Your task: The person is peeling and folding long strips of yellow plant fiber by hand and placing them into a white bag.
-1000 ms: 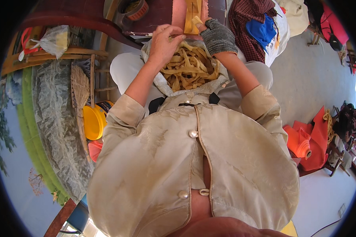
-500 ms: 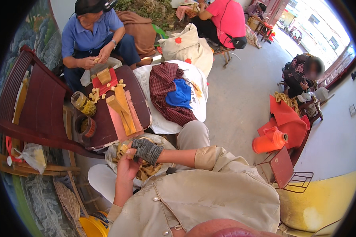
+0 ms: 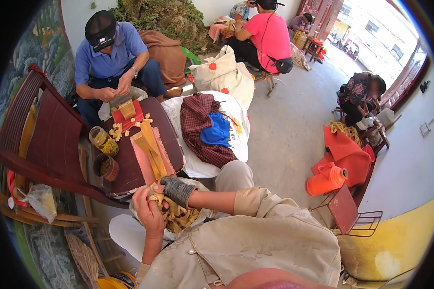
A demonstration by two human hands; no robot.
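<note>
Both my hands meet over an open pale bag (image 3: pixel 208 212) in my lap, heaped with limp tan-yellow strips (image 3: pixel 181 219). Bare and curled, my left hand (image 3: pixel 148 212) grips a yellowish strip (image 3: pixel 154 196) whose far end is partly hidden. My right hand (image 3: pixel 176 190), in a grey fingerless glove, comes in from the right and closes on the same strip, its thumb and fingers touching it beside the left fingertips. Just beyond them is a dark red table (image 3: pixel 171 115) bearing a notched wooden block (image 3: pixel 152 153) on a pink cloth (image 3: pixel 141 158).
On the table are a glass jar (image 3: pixel 103 141), a small tub (image 3: pixel 105 166) and small pale pieces (image 3: pixel 115 131). A person in blue (image 3: pixel 108 62) sits across. A dark red chair (image 3: pixel 55 137) stands left; an orange jug (image 3: pixel 327 178) and folding seat (image 3: pixel 345 208) stand right.
My left hand has risen and turned, its fingers now higher beside the strip. My right hand has shifted slightly. The view has tilted up a little, and the person in blue has lowered their head.
</note>
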